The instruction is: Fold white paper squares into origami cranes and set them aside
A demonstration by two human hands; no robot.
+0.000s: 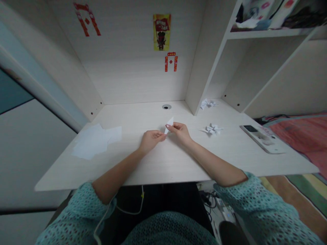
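A small folded piece of white paper (169,123) with a pointed upper tip is held between my two hands above the desk. My left hand (152,139) pinches its lower end with thumb and fingers. On the other side, my right hand (180,130) grips the paper's right edge, thumb across its face. To the right lies a cluster of folded white paper pieces (212,129), with another folded paper cluster (208,103) behind it. Loose white paper sheets (89,142) lie spread in an overlapping pile at the left of the desk.
The white desk (153,170) has a back wall and a side panel (204,61). A round cable hole (167,107) is near the back. At the right lies a phone-like white slab (263,139), close to red cloth (293,132). Cables (212,204) hang below the desk.
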